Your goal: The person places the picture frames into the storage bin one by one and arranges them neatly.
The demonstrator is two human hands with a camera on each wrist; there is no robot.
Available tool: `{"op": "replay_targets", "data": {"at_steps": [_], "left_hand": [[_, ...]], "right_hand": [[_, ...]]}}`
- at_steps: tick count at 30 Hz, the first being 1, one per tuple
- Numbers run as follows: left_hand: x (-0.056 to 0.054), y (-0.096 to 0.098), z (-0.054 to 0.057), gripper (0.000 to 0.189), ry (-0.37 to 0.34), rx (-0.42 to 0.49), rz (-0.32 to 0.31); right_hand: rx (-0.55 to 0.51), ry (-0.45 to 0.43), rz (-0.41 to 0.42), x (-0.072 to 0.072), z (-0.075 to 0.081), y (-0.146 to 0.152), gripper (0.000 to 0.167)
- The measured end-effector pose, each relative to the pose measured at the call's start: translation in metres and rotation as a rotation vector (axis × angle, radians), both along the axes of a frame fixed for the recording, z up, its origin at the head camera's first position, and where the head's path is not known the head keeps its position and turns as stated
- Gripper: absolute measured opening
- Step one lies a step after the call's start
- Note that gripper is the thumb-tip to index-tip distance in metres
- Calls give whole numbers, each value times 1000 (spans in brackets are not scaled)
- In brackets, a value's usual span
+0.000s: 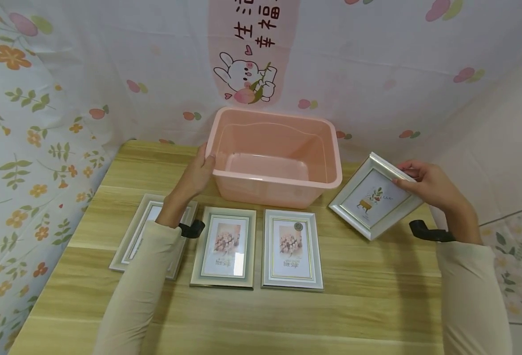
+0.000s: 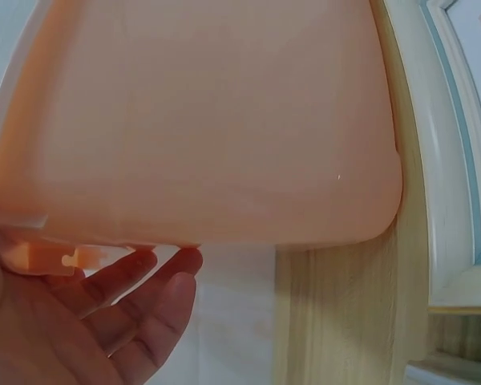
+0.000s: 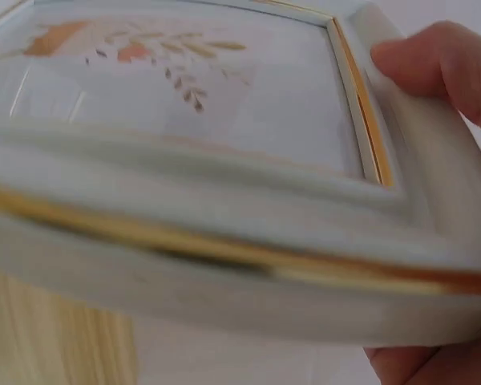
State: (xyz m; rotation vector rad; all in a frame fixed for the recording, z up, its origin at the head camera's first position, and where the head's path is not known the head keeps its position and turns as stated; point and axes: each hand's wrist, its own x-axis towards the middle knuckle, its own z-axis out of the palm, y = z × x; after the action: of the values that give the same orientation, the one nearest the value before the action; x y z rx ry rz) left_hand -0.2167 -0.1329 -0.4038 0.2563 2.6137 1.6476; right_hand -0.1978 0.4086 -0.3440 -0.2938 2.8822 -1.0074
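Note:
My left hand (image 1: 200, 173) grips the left rim of a pink plastic bin (image 1: 261, 190), thumb on top and fingers beneath the lip. In the left wrist view those fingers (image 2: 156, 321) curl against the outer side of the bin. My right hand (image 1: 434, 185) pinches one edge of a white picture frame (image 1: 376, 197) with a gold inner line, between thumb and fingers. The frame is tilted at the right of the bin and shows a plant-pot print. In the right wrist view the thumb (image 3: 433, 68) presses on the frame's border. Nothing lies inside the bin.
Three more picture frames lie in a row before the bin: a left one (image 1: 130, 236) partly under my left arm, a middle one (image 1: 223, 246) and a right one (image 1: 292, 249). A printed curtain (image 1: 354, 59) hangs behind the wooden table (image 1: 287, 320).

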Motion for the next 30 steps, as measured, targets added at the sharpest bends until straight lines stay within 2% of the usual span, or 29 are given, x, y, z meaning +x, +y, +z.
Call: {"op": "replay_targets", "data": {"at_steps": [5, 10, 21, 30], "left_hand": [[0, 3, -2, 57, -22, -43, 81], [0, 5, -4, 57, -18, -63, 114], [-1, 5, -3, 56, -3, -70, 110], [-2, 4, -4, 54, -3, -65, 104]], "right_hand": [[-24, 33, -58, 1, 7, -3, 34], [-57, 62, -104, 6, 19, -7, 38], [-183, 89, -122, 11, 51, -26, 49], [-299, 127, -209, 1, 71, -44, 55]]}}
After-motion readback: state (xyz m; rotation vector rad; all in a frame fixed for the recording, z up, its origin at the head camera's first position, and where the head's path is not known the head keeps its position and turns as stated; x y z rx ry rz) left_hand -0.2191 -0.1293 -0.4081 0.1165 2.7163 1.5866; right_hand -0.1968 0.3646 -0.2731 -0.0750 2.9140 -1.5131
